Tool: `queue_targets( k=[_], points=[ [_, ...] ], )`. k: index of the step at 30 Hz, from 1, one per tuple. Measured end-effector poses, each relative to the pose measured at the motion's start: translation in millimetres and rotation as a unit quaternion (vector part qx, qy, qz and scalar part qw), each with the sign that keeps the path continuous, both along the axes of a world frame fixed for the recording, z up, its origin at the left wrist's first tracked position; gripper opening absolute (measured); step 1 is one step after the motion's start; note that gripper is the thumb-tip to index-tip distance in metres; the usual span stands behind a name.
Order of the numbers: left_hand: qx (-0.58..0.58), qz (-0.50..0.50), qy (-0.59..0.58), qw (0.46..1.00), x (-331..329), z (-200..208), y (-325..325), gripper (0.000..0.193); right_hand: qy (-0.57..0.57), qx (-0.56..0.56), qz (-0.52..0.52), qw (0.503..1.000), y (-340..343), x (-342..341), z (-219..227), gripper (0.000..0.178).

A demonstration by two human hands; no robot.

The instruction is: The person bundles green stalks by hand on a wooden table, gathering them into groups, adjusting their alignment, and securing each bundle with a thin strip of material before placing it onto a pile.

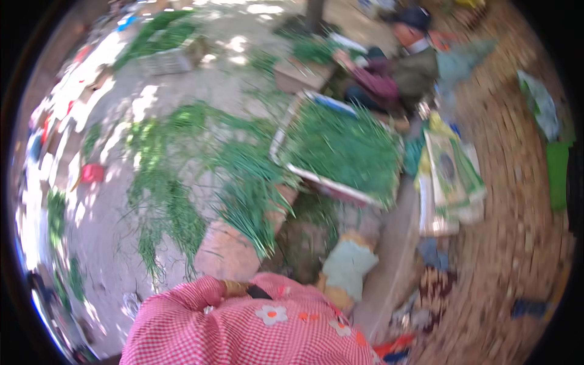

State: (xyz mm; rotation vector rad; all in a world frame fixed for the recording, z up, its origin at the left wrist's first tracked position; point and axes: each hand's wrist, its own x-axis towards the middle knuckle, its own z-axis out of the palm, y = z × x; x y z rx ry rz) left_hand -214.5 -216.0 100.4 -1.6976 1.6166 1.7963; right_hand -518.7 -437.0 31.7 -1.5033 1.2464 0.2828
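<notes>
While the picture is blurred by motion, its main things can still be told, each placed against the tray of greens.

Ground: sandy earth [121, 225] spreads left of the tray, dappled with sun; a brick-patterned surface [517, 243] lies to the tray's right.

Sleeves: pink checked sleeves with flower patches [243, 325] fill the lower edge, well below the tray; they belong to the wearer of the camera.

Tray of greens: a flat, pale-rimmed tray [277, 143] sits near the middle, heaped with thin green stalks and tilted toward the lower right.

Loose greens: long green stalks [243, 194] lie in a fan just left of the tray, their tips over a brick.

Other person: someone in dark clothes [401, 73] sits above the tray, close to its far edge.

Sacks: printed yellow-green sacks [450, 176] lie just right of the tray.

Crate: a second crate of greens [167, 52] stands well up and left of the tray.

Brick: a reddish brick [228, 252] lies below the tray, touching the fanned stalks.

Pale cloth: a light blue-green cloth [347, 264] lies below the tray, beside the brick.

Left hand: a wrist [234, 287] shows below the brick, at the sleeve's edge; the fingers are hidden, so their state cannot be told.

Right hand: out of sight; its fingers cannot be told.

Dark object: a small black thing [260, 293] rests against the wrist; its kind is unclear.
</notes>
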Motion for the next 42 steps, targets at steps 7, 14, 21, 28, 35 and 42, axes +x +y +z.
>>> queue_targets(
  k=[7,14,21,28,35,42],
  points=[
    [-0.013,0.454,0.095,0.886,20,-51,-21,0.059,-0.092,0.016,0.168,0.981,-91,213,27,0.03],
    [-0.006,0.689,0.108,0.716,24,-24,-24,0.056,-0.096,0.034,0.281,0.954,-163,289,61,0.029],
    [-0.013,0.782,0.129,0.61,7,-13,-41,0.053,-0.068,0.044,0.333,0.94,-207,323,69,0.029],
    [-0.027,0.835,0.17,0.522,-6,-16,-19,0.05,-0.08,0.07,0.418,0.902,-150,373,71,0.029],
    [-0.018,0.863,0.243,0.443,-43,-34,38,0.047,-0.101,0.098,0.524,0.84,-51,398,71,0.029],
    [0.075,0.848,0.42,0.315,-199,-78,71,0.044,0.022,0.172,0.64,0.748,-33,340,19,0.028]
  ],
)
